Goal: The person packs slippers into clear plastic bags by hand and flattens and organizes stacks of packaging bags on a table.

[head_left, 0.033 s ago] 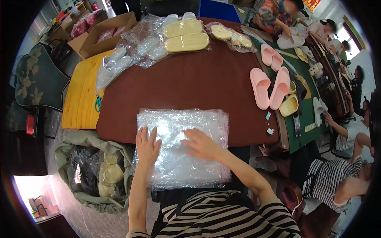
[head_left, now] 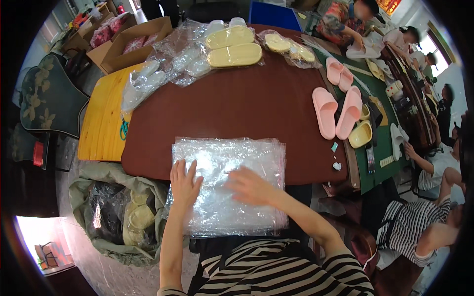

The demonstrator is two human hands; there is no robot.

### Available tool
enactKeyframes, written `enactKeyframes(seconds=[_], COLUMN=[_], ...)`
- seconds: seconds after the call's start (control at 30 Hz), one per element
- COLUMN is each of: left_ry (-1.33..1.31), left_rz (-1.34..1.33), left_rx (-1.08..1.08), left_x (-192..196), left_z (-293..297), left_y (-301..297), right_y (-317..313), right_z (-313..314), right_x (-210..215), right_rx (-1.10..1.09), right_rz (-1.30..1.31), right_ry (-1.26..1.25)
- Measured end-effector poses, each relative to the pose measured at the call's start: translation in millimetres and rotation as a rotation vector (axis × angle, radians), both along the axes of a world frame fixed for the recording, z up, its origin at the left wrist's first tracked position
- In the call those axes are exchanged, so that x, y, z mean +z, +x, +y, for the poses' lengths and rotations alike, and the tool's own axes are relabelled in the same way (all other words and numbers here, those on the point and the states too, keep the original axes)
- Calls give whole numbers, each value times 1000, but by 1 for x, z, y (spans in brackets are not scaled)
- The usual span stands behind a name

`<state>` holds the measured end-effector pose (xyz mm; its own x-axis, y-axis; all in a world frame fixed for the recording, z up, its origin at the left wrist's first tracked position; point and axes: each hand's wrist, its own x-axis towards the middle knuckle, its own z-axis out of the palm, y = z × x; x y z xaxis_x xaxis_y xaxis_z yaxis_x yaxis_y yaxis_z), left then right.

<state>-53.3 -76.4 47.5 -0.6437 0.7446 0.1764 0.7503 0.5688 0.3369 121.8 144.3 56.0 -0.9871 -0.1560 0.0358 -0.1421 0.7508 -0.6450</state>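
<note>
A stack of clear plastic bags (head_left: 237, 217) lies at the table's near edge, its lower part reaching over that edge. My left hand (head_left: 184, 185) rests on the stack's left side, fingers stretched out and a little apart. Over the middle of the bags is my right hand (head_left: 252, 186), blurred by motion. Its fingers point left and look loosely apart, with nothing visible in them. I cannot tell whether it touches the plastic.
Bagged yellow slippers (head_left: 234, 55) and bagged white slippers (head_left: 140, 86) line the far side. Pink slippers (head_left: 349, 112) stand to the right. Teal scissors (head_left: 124, 129) lie at the left, above an open sack (head_left: 81, 185). Co-workers sit along the right.
My right hand's fingers have drawn in slightly and look more blurred. The left hand stays on the bags. The whole view has shifted slightly.
</note>
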Motion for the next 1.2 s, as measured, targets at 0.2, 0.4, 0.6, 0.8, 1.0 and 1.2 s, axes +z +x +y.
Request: enactKeyframes(seconds=[0.2, 0.4, 0.6, 0.8, 1.0, 1.2], left_ry=[22, -129, 38, 17, -28, -8], left_rz=[24, 49, 17, 116, 127, 94], left_rx=[-1, -26, 30, 41, 59, 40], left_x=[-8, -10, 7, -33, -38, -35], left_z=[-3, -12, 24, 22, 28, 26], left_y=[1, -7, -23, -27, -32, -37], right_y=[50, 41, 40, 37, 45, 0], right_z=[-60, -61, -71, -79, -83, -63], right_x=[-1, 21, -5, -5, -15, 12], right_rx=[444, 396, 452, 466, 467, 478], right_rz=[-21, -10, -12, -19, 55, -16], right_ry=[130, 126, 231, 221, 206, 56])
